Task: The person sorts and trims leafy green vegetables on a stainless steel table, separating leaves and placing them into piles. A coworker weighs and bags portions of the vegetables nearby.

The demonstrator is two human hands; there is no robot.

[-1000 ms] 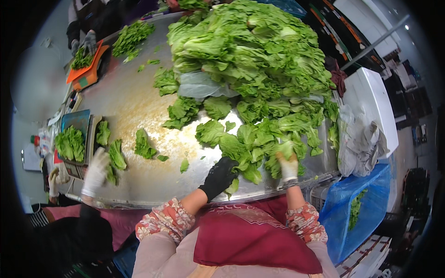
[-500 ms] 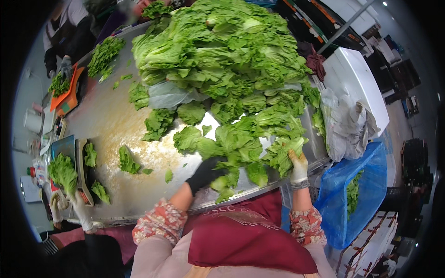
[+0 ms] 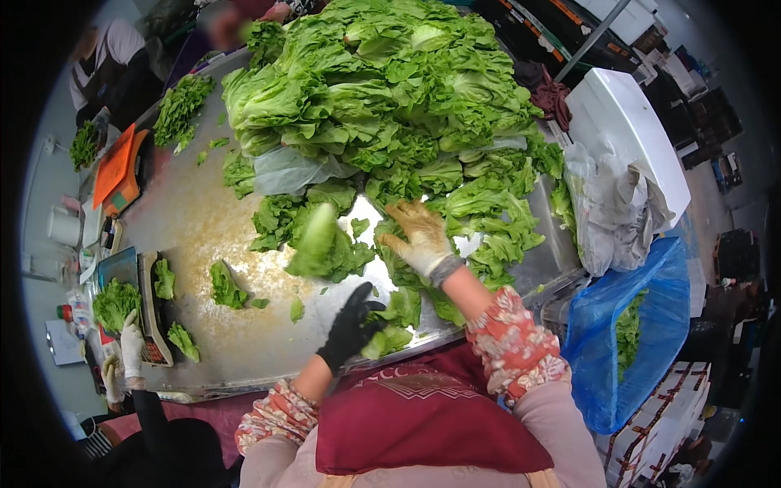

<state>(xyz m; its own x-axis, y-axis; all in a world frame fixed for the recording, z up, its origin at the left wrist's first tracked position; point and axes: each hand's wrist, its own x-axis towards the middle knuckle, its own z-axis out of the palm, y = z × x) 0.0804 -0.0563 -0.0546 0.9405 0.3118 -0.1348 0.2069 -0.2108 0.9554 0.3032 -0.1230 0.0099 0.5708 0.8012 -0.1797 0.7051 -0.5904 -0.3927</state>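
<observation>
My left hand, in a black glove, is held low over the near edge of the metal table, fingers apart and empty. Beside it lie loose lettuce leaves. A head of lettuce, smeared by motion, is just beyond that hand, touched by neither hand. My right hand, in a stained pale glove, reaches in with fingers spread over lettuce leaves in the middle. Behind rises a big heap of green lettuce.
A blue-lined bin with greens stands at my right, below clear plastic bags and a white box. On the left, a co-worker's gloved hand touches lettuce on a scale. An orange tray sits farther back.
My right hand has left the lettuce at the right and swung inward to the middle. My left hand has drawn back slightly toward me. A blurred lettuce now shows beyond it.
</observation>
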